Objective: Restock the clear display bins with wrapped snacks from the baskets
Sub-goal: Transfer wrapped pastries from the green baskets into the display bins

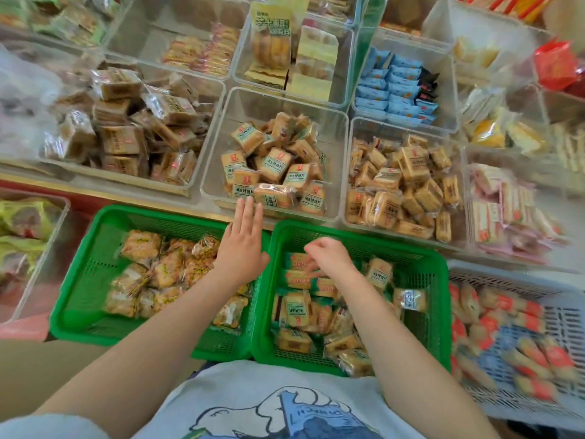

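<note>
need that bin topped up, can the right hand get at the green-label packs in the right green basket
Probably yes: the right hand is already down among the green-label packs in the open right green basket, nothing covering them.

A retail snack shop is shown. Rows of clear display bins (275, 147) are stocked with individually wrapped snacks (275, 164), sorted by type. Green baskets (95, 324) of further wrapped stock are placed just beside the bins.

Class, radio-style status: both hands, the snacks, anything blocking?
Left hand open, flat, above the basket rims, holding nothing. Right hand curled down among teal-wrapped snacks in right green basket; grip unclear. Centre clear bin part-filled, path unobstructed.
</note>
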Motion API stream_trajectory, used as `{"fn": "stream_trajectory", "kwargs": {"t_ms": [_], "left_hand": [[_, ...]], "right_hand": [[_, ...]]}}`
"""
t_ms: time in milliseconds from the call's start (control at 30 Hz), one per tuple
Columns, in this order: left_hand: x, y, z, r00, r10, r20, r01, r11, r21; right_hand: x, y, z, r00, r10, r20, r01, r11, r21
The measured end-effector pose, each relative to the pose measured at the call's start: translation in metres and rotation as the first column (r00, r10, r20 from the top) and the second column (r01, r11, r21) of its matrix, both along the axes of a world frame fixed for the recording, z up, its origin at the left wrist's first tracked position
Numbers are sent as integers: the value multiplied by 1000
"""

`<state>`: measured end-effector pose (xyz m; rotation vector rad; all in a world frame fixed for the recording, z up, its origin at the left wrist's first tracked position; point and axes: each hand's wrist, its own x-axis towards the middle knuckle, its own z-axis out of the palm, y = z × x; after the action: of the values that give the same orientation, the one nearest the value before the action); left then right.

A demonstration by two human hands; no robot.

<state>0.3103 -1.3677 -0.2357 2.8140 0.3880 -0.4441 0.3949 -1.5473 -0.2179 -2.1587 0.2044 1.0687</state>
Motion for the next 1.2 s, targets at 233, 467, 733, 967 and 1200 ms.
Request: {"fn": "stream_trajectory", "kwargs": {"t_ms": [233,467,733,967,1200], "left_hand": [[0,7,1,1000,-25,16,25,1000,11],[0,14,3,997,-73,-10,73,997,35],[0,30,8,991,-134,-11,134,991,-18],[-1,43,13,985,-159,-61,156,986,-50],[-2,48,17,977,-189,-98,180,979,-94]], "right_hand": [[-77,-17,-68,970,187,-157,-222,943,-247],[-81,-27,-58,994,66,-83,-79,985,-153],[-47,-20,32,853,-360,-378,521,605,602],[-15,22,69,857,-446,-257,498,592,633],[53,85,81,873,-469,-131,440,645,624]]}}
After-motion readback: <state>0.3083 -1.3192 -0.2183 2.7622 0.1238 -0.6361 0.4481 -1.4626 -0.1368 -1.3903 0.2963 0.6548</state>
